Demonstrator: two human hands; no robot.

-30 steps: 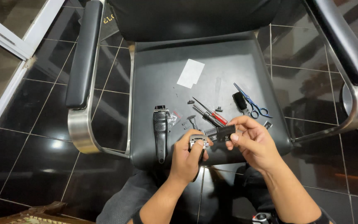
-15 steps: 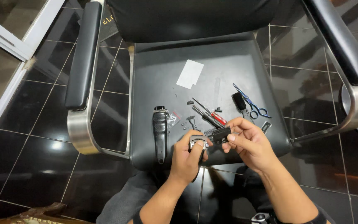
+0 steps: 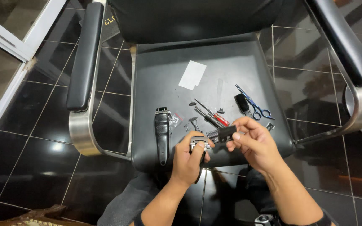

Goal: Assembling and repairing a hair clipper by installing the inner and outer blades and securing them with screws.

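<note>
At the seat's (image 3: 156, 75) front edge, left hand (image 3: 188, 161) grips a clipper blade (image 3: 200, 143); right hand (image 3: 252, 144) pinches a black part (image 3: 223, 134), apparently fitting them; alignment comes next.

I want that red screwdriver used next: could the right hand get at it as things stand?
Probably not at once: the right hand is busy holding a small black part, though the red screwdriver lies uncovered just beyond its fingers.

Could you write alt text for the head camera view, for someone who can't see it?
Two hands hold small hair-clipper parts over a black chair seat: left hand a metal blade, right hand a black piece. A clipper body, screwdrivers and scissors lie there.
</note>
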